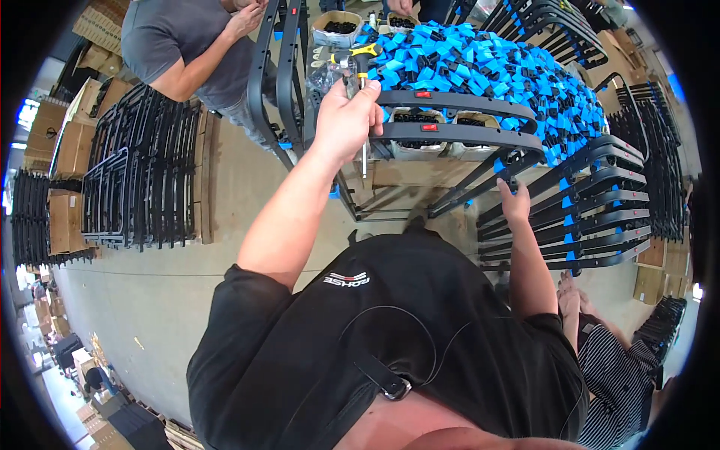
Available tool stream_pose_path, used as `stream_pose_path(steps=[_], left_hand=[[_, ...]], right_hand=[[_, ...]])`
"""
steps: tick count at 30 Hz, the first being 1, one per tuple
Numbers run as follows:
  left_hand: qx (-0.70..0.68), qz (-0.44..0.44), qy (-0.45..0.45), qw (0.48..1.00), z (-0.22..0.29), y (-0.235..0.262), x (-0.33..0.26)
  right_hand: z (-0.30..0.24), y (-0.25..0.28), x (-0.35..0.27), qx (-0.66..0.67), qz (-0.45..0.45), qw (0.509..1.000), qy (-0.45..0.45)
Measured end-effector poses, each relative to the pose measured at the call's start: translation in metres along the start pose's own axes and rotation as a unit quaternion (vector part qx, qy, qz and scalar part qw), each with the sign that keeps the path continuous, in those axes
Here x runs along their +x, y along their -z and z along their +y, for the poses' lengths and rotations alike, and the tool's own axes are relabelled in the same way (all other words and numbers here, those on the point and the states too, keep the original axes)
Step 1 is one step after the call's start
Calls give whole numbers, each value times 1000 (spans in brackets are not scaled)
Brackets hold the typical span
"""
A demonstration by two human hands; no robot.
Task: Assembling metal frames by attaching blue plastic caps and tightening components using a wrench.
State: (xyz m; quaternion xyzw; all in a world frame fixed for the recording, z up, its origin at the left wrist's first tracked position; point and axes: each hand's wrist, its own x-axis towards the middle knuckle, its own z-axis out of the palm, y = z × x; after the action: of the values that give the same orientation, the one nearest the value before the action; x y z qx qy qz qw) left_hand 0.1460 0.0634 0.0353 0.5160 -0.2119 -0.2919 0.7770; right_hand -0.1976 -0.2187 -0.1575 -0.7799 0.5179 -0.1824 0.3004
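Note:
My left hand (346, 124) is closed around a screwdriver (365, 161), its metal shaft pointing down below my fingers and a yellow part showing above them. Those fingers also rest against the near black tubular frame (465, 133), which carries a red label. At the frame's bent right end is my right hand (514, 201), its thumb and fingers closed on the dark tubing; a small dark part there is hard to make out. Just behind stands a second black frame (465, 100). Another yellow-and-black tool (358, 52) lies beyond my left hand.
A large heap of blue and black plastic pieces (487, 60) covers the table, with boxes of black parts (337, 28) around it. Stacked frames (592, 202) stand close on my right, more (131, 172) at left. A co-worker (184, 52) stands far left; another person (611, 375) is at lower right.

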Motion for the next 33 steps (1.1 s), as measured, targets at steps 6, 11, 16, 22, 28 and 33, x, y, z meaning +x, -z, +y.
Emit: stream_pose_path(steps=[6,11,16,22,28,33], left_hand=[[133,-4,71,989,1,-8,5],[105,-11,72,992,8,-8,7],[78,-3,91,993,4,-9,18],[68,-5,93,993,6,-5,10],[106,0,86,991,7,-17,11],[107,13,94,990,4,-14,8]], right_hand=[[28,-6,21,527,-195,790,-245],[13,19,11,581,-224,749,-226],[-37,51,38,305,-213,844,-387],[17,18,28,94,-224,944,-223],[126,-95,-4,40,-25,972,-231],[33,-94,14,286,-60,905,-308]])
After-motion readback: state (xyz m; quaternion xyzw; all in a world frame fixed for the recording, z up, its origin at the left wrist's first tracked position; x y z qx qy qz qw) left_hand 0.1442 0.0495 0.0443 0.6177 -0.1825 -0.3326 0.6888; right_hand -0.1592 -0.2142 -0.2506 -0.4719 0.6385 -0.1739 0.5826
